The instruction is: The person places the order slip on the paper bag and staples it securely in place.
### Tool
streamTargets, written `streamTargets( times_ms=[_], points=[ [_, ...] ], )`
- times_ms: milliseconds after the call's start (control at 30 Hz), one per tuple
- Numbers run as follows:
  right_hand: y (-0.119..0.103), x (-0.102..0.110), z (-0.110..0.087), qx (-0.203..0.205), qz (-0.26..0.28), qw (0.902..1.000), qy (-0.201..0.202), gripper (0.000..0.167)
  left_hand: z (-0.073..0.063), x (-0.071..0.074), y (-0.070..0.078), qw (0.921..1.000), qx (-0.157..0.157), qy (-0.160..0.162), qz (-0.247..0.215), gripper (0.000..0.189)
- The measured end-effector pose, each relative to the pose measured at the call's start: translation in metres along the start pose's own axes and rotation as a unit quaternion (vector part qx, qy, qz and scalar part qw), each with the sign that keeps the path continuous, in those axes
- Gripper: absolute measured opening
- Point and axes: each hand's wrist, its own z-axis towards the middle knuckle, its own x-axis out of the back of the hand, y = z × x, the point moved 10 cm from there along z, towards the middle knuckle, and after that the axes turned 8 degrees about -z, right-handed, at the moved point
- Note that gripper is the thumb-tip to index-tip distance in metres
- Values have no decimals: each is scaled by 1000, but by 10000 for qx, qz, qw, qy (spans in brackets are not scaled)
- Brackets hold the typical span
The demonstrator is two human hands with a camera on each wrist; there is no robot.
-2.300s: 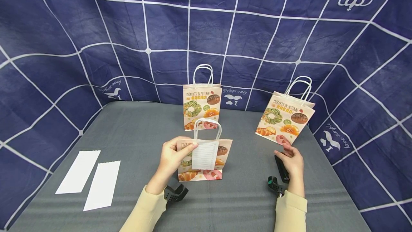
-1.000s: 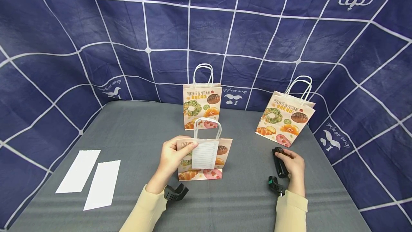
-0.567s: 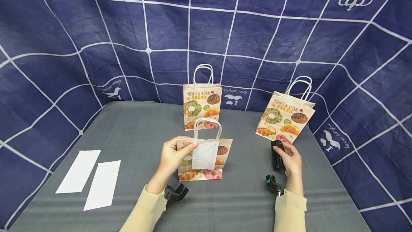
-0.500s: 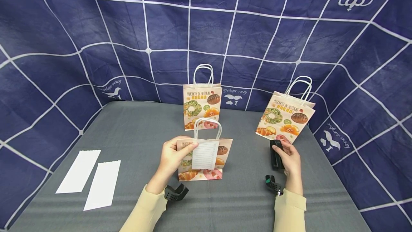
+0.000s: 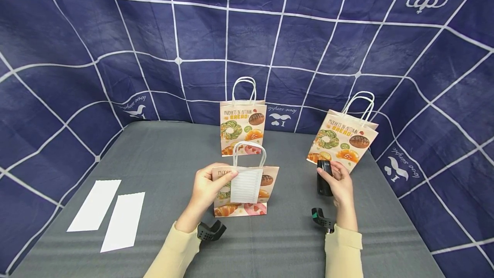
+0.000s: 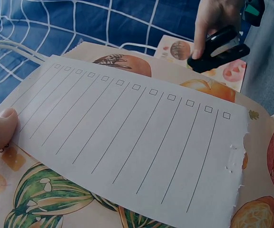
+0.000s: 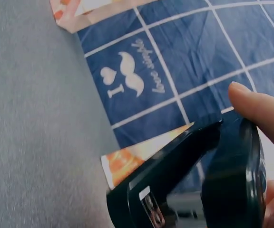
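Note:
My left hand [image 5: 208, 188] pinches a lined checklist sheet [image 5: 245, 187] against the front of a paper gift bag [image 5: 221, 213] printed with bread pictures. In the left wrist view the thumb [image 6: 1, 130] presses the edge of the sheet, which shows a row of small boxes and a ragged end. My right hand [image 5: 341, 183] holds a black stapler [image 5: 324, 179] above the table, to the right of that bag. Seen from the right wrist, the arms of the stapler [image 7: 232, 175] stand apart, with its metal plate showing.
A second bread bag [image 5: 242, 128] stands upright behind the held one. Another bag [image 5: 342, 138] leans at the back right, close behind the stapler. Two white paper sheets [image 5: 94, 206] lie on the grey table at the left. A blue gridded cloth [image 5: 247, 33] surrounds the table.
My right hand has taken hold of the stapler, lifted it off the table and moved it leftward. The left hand, sheet and bag have stayed in place.

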Motion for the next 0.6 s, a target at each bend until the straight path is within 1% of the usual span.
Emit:
streamTargets(
  times_ms=[133, 233, 300, 367, 433, 467, 533, 600],
  points=[
    [-12, -9, -6, -75, -66, 9998, -188, 68, 0, 0, 0, 10000, 12, 6, 19, 13],
    [-21, -19, -11, -179, -157, 9985, -485, 74, 0, 0, -1, 10000, 18, 10, 18, 13],
    [-26, -24, -12, -132, -121, 9979, -615, 73, 0, 1, -1, 10000, 16, 12, 24, 14],
    [-31, -30, -13, 76, 0, 9972, -749, 72, 0, 1, -1, 10000, 7, 13, 44, 14],
    [-28, -34, -10, 412, 454, 9942, -884, 65, 0, 0, -1, 10000, -12, 13, 67, 14],
    [-26, -37, -7, 597, 688, 9911, -966, 60, 0, 0, 0, 10000, -24, 12, 79, 14],
    [-33, -42, -11, 857, 910, 9856, -1135, 56, 0, 0, 0, 9999, -34, 13, 95, 14],
    [-42, -46, -18, 1037, 996, 9819, -1234, 52, 0, 0, 0, 10000, -40, 12, 84, 14]
  ],
)
